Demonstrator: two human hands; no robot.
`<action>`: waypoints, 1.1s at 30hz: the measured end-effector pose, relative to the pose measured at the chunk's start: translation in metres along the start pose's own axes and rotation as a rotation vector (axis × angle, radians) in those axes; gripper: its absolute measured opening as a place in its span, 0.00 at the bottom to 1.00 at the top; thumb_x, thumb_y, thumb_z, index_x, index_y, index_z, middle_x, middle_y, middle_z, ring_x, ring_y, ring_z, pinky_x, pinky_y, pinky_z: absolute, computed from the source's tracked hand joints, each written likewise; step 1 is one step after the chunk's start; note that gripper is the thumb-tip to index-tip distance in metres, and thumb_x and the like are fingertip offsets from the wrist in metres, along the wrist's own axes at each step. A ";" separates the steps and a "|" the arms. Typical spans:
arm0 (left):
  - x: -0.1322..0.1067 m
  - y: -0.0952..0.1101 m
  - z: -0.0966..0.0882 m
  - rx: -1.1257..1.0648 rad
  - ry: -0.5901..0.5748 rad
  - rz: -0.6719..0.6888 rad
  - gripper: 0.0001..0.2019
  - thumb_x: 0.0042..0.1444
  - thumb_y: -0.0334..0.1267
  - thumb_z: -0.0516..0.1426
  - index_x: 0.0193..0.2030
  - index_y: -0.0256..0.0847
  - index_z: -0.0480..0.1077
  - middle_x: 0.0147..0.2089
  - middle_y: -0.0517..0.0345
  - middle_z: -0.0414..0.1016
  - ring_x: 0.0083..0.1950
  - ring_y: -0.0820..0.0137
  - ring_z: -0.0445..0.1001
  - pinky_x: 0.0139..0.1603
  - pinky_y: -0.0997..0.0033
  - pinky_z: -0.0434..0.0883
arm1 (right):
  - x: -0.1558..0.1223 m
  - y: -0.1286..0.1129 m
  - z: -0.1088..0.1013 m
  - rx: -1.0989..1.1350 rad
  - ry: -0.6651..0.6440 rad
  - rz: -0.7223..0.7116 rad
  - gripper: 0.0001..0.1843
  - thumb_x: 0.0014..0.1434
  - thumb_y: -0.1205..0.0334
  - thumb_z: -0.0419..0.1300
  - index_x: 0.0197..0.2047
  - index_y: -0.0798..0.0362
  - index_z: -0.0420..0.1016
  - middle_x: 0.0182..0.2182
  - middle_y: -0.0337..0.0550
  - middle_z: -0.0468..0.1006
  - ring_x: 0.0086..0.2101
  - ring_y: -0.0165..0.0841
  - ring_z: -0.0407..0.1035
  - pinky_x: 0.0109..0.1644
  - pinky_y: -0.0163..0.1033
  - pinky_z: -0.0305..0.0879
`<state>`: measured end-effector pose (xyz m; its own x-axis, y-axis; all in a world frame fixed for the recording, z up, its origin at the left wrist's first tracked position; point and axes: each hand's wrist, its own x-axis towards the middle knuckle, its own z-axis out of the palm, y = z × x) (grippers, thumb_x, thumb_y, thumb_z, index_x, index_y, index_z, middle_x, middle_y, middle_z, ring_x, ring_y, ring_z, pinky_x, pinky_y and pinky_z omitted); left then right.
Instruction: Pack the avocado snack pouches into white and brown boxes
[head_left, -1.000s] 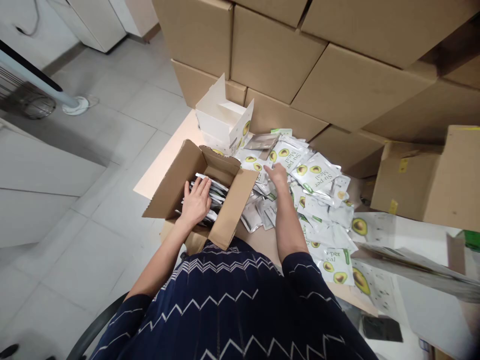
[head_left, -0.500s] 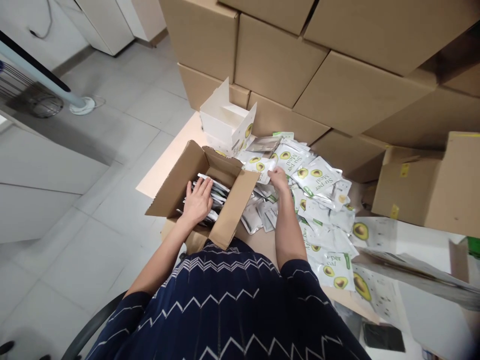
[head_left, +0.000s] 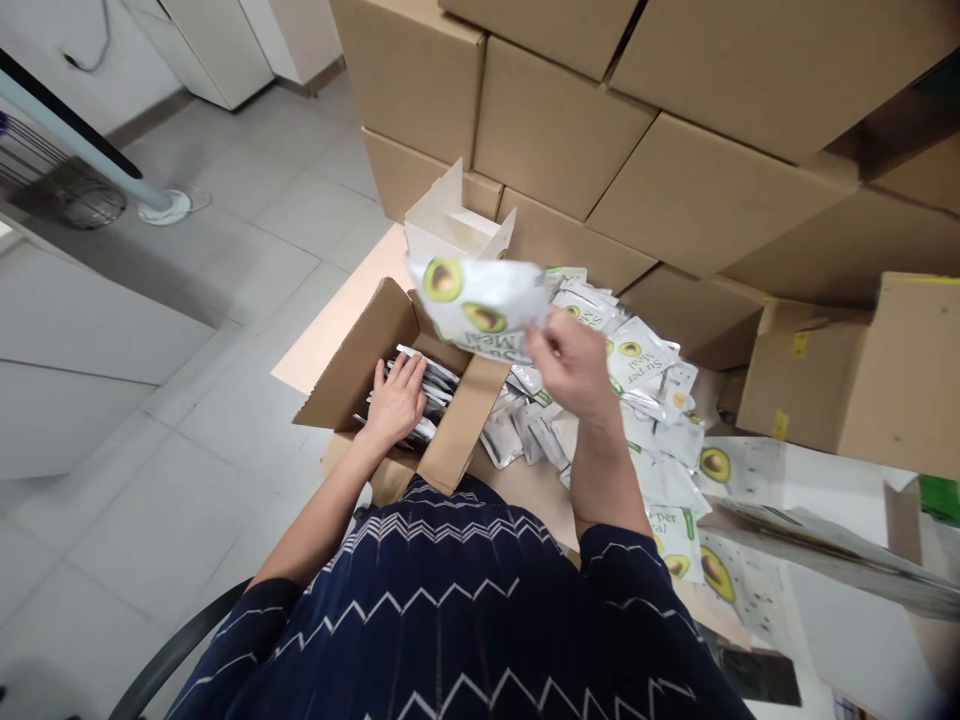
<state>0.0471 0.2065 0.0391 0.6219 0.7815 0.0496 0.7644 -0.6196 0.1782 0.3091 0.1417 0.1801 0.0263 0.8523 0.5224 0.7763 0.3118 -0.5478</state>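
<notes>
Pinched by its edge in my right hand (head_left: 574, 365), an avocado-printed sachet (head_left: 480, 300) hangs in the air above the cardboard box (head_left: 469, 420), slightly blurred. My left hand (head_left: 397, 400) reaches into that open box, fingers spread flat on the sachets (head_left: 431, 385) packed on edge there. A heap of loose sachets (head_left: 641, 350), printed with avocados and lettering, lies on the table right of the box. Part of the heap is hidden behind my right hand and forearm.
An open white carton (head_left: 457, 225) stands behind the box. Stacked closed cardboard boxes (head_left: 555, 125) form a wall at the back. To the right are flat printed cartons (head_left: 742, 470) and an open brown box (head_left: 806, 375). A dark phone-like object (head_left: 761, 675) lies lower right.
My right hand has lifted a sachet off the heap, raising it up and toward me, over the cardboard box. My left hand has stayed in place inside the box.
</notes>
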 end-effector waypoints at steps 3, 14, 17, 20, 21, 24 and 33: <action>0.000 0.000 0.000 0.001 0.002 0.003 0.28 0.65 0.37 0.43 0.71 0.36 0.58 0.72 0.48 0.60 0.74 0.53 0.55 0.74 0.40 0.44 | 0.010 -0.014 0.031 -0.189 -0.393 -0.102 0.13 0.66 0.71 0.45 0.43 0.52 0.69 0.44 0.47 0.74 0.37 0.33 0.69 0.37 0.38 0.62; -0.003 0.001 0.000 0.004 0.057 -0.027 0.25 0.65 0.38 0.45 0.66 0.36 0.65 0.68 0.49 0.67 0.70 0.52 0.59 0.71 0.44 0.51 | 0.045 0.000 0.121 -0.322 -0.815 0.073 0.17 0.64 0.77 0.47 0.53 0.58 0.65 0.43 0.54 0.80 0.42 0.40 0.76 0.38 0.37 0.62; -0.004 0.001 0.000 0.011 0.062 -0.034 0.25 0.64 0.38 0.46 0.66 0.36 0.66 0.68 0.50 0.67 0.70 0.50 0.59 0.71 0.44 0.53 | 0.050 0.008 0.136 -0.301 -0.881 0.160 0.18 0.64 0.75 0.50 0.57 0.58 0.64 0.45 0.56 0.81 0.44 0.41 0.76 0.40 0.36 0.63; -0.003 0.002 0.000 0.003 0.056 -0.043 0.25 0.64 0.38 0.47 0.66 0.37 0.66 0.68 0.50 0.67 0.70 0.49 0.58 0.71 0.44 0.52 | 0.052 0.016 0.148 -0.282 -0.970 0.199 0.16 0.65 0.73 0.51 0.55 0.58 0.70 0.49 0.56 0.80 0.48 0.41 0.76 0.43 0.35 0.64; -0.003 0.002 0.000 0.000 0.052 -0.043 0.25 0.63 0.38 0.47 0.66 0.36 0.66 0.68 0.50 0.67 0.70 0.49 0.58 0.71 0.44 0.51 | 0.052 0.019 0.151 -0.274 -1.016 0.201 0.15 0.66 0.73 0.51 0.53 0.58 0.73 0.50 0.56 0.80 0.49 0.40 0.75 0.44 0.34 0.64; -0.001 0.004 0.000 0.000 0.041 -0.042 0.27 0.63 0.38 0.46 0.68 0.35 0.64 0.70 0.47 0.65 0.72 0.51 0.57 0.73 0.44 0.49 | 0.051 0.026 0.158 -0.251 -1.103 0.176 0.15 0.67 0.71 0.50 0.50 0.61 0.77 0.52 0.59 0.79 0.51 0.41 0.75 0.47 0.34 0.65; 0.007 0.007 -0.003 0.042 -0.072 -0.005 0.32 0.62 0.37 0.44 0.74 0.35 0.51 0.76 0.49 0.51 0.76 0.50 0.48 0.73 0.36 0.42 | 0.037 0.023 0.162 -0.171 -1.065 0.171 0.18 0.68 0.69 0.49 0.51 0.63 0.79 0.51 0.62 0.79 0.50 0.42 0.76 0.48 0.35 0.67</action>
<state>0.0568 0.2077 0.0435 0.6279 0.7779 -0.0226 0.7728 -0.6198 0.1366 0.2255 0.2488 0.0811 -0.3521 0.8308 -0.4310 0.8939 0.1619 -0.4181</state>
